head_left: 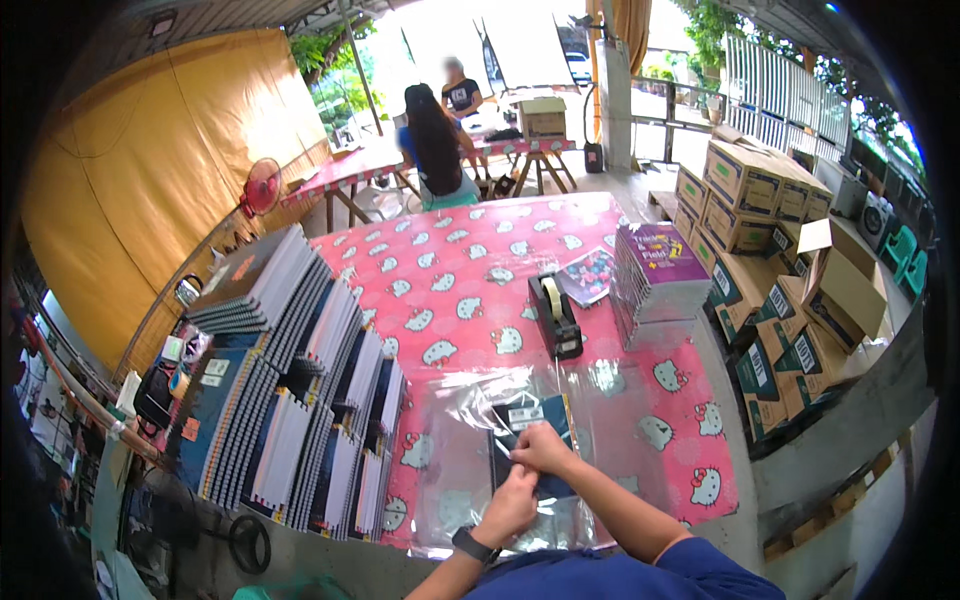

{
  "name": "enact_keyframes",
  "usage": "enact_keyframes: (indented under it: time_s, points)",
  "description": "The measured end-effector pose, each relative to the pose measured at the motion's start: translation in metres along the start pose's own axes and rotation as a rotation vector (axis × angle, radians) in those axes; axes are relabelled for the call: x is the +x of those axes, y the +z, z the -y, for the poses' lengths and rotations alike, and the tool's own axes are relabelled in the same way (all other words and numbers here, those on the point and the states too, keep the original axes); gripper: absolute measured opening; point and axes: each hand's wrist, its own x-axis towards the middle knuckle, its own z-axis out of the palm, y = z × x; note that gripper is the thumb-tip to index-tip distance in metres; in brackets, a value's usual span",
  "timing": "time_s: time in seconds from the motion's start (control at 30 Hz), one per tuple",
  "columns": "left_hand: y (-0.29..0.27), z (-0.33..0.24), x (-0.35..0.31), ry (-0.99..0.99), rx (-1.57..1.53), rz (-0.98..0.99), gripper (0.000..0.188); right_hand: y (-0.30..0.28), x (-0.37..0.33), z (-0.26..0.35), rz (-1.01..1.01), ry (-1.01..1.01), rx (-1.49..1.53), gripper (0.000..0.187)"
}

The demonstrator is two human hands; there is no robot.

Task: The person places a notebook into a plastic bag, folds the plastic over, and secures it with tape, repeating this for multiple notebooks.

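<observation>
A dark blue book (553,411) lies on a sheet of clear plastic film (449,479) at the table's near side. My right hand (543,449) is closed over the book, its fingers pinching a fold of the film. Just below and left of it, my left hand (511,503), with a dark band on the wrist, is closed too, its fingers against the same fold. Both hands touch or nearly touch, and they hide part of the book. A black tape dispenser (556,317) with a roll of clear tape stands beyond the book.
Tall stacks of spiral-bound books (292,400) rise on the left. Purple books (660,280) are stacked at the right, beside a patterned booklet (588,277). Cardboard boxes (770,330) are piled right of the pink table (440,310). Two people sit at a far table (350,172).
</observation>
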Motion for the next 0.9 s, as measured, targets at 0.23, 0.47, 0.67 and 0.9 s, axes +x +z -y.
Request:
enact_keyframes:
  time_s: [0.23, 0.47, 0.67, 0.9]
  points:
    - [-0.042, 0.131, 0.016, -0.645, -0.877, -0.394, 0.06, -0.008, -0.013, 0.038, 0.033, 0.335, 0.33, 0.028]
    - [-0.069, 0.215, 0.141, -0.389, 0.007, -0.471, 0.076, 0.006, -0.005, 0.03, 0.047, 0.237, 0.186, 0.025]
    - [-0.057, 0.107, 0.15, 0.0, -0.367, -0.505, 0.069, -0.003, -0.014, 0.01, 0.015, 0.3, 0.485, 0.027]
    - [0.052, 0.08, -0.057, 0.015, 0.198, -0.226, 0.058, -0.002, -0.017, -0.006, 0.068, 0.189, 0.335, 0.028]
